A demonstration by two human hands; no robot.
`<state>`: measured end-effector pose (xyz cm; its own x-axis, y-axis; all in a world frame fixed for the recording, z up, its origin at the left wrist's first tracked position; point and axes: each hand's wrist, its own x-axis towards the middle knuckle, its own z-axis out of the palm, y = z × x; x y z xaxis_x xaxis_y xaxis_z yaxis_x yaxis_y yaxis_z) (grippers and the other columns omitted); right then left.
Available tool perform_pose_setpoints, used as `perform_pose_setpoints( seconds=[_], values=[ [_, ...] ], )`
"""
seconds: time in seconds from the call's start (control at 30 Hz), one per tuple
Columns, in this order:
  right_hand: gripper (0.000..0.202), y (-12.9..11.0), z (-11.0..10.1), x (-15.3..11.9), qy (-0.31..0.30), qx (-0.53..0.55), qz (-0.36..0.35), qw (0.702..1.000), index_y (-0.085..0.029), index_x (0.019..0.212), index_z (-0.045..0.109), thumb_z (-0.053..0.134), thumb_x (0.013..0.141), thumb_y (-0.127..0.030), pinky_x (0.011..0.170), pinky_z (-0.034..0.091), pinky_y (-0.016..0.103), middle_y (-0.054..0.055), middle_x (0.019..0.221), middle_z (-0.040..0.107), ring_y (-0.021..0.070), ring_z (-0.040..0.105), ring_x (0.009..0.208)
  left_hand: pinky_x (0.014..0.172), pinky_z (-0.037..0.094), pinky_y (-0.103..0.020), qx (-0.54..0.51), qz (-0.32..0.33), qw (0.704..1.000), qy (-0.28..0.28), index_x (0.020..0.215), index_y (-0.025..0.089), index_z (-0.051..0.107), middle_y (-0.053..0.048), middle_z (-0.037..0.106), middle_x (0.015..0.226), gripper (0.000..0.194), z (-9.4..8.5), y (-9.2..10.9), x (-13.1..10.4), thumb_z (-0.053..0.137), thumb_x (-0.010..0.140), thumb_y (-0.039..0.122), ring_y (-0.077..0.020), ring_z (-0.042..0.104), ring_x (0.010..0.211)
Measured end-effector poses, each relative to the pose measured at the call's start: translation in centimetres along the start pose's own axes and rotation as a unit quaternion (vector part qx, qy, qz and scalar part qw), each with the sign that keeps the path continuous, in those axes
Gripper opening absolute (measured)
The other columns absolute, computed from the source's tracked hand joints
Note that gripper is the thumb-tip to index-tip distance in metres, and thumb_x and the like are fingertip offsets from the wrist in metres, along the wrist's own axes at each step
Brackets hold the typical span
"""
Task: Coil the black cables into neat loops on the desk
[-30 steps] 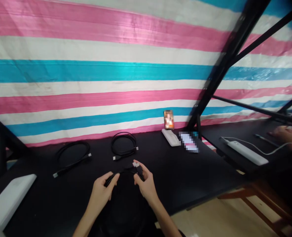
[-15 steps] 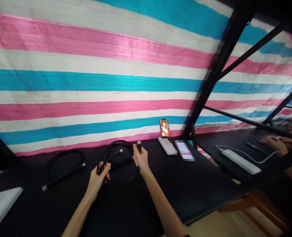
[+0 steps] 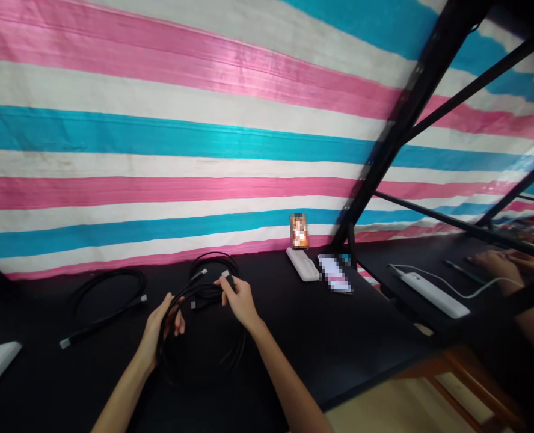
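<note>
Fingers of the right hand are pinching the black cable near its plug, left hand is gripping its looped part over the desk. Two coils are already lying there, so I'm guessing this one's needing tidying and setting down.

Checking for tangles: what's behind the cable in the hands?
Another coiled black cable lies behind on the table, one plug showing; the right hand and held cable cover part of its loop.
</note>
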<state>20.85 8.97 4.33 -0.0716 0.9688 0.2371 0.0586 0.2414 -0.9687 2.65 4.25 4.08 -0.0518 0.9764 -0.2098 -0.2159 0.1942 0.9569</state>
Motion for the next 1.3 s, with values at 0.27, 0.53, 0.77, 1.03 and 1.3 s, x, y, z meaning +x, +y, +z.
perform_pose_setpoints(
  seconds=[0.27,0.53,0.77,1.03,1.3],
  values=[
    [0.041,1.0,0.0,-0.1,0.033,-0.110,-0.012,0.993,-0.015,0.082,0.067,0.046,0.083,-0.050,0.044,0.033,0.020,-0.004,0.042,0.050,0.0098,0.046,0.040,0.039,0.032,-0.021,0.005,0.001,0.999,-0.049,0.060,0.015,0.054,0.004,0.039,0.034,0.049,-0.3,-1.0,0.5,0.048,0.074,0.061,-0.0107,0.043,0.033],
    [0.037,0.9,-0.2,-0.9,0.032,-0.214,-0.019,0.976,-0.019,0.072,0.062,0.043,0.085,-0.048,0.054,0.038,0.020,-0.004,0.045,0.054,0.0115,0.055,0.047,0.038,0.033,-0.021,-0.017,0.021,0.995,-0.098,0.077,0.015,0.055,0.010,0.031,0.032,0.040,-0.5,-2.0,0.4,0.055,0.073,0.055,-0.0121,0.045,0.032],
    [0.035,1.0,-0.2,-0.6,0.049,-0.172,-0.012,0.984,-0.019,0.092,0.067,0.049,0.082,-0.047,0.051,0.039,0.020,-0.004,0.044,0.053,0.0115,0.054,0.045,0.041,0.033,-0.020,-0.002,0.038,0.996,-0.075,0.080,0.014,0.056,0.009,0.038,0.036,0.036,-0.3,-1.3,0.1,0.060,0.071,0.048,-0.0102,0.045,0.034],
    [0.037,0.7,-1.2,0.8,0.132,0.054,-0.034,0.989,-0.013,0.089,0.069,0.068,0.065,-0.041,0.055,0.044,0.025,0.002,0.068,0.064,0.0142,0.055,0.059,0.052,0.043,-0.024,0.064,0.032,0.997,-0.040,0.091,0.013,0.056,0.007,0.047,0.043,0.044,1.1,-2.2,0.2,0.060,0.070,0.052,-0.0147,0.057,0.045],
    [0.028,0.6,-2.2,0.7,0.111,0.018,-0.037,0.993,-0.014,0.071,0.068,0.066,0.067,-0.042,0.053,0.040,0.026,0.000,0.057,0.056,0.0122,0.049,0.053,0.058,0.046,-0.025,0.016,0.103,0.995,0.003,0.097,0.014,0.052,0.003,0.057,0.049,0.045,0.8,-1.1,-0.4,0.055,0.074,0.053,-0.0159,0.061,0.055]
  ],
)
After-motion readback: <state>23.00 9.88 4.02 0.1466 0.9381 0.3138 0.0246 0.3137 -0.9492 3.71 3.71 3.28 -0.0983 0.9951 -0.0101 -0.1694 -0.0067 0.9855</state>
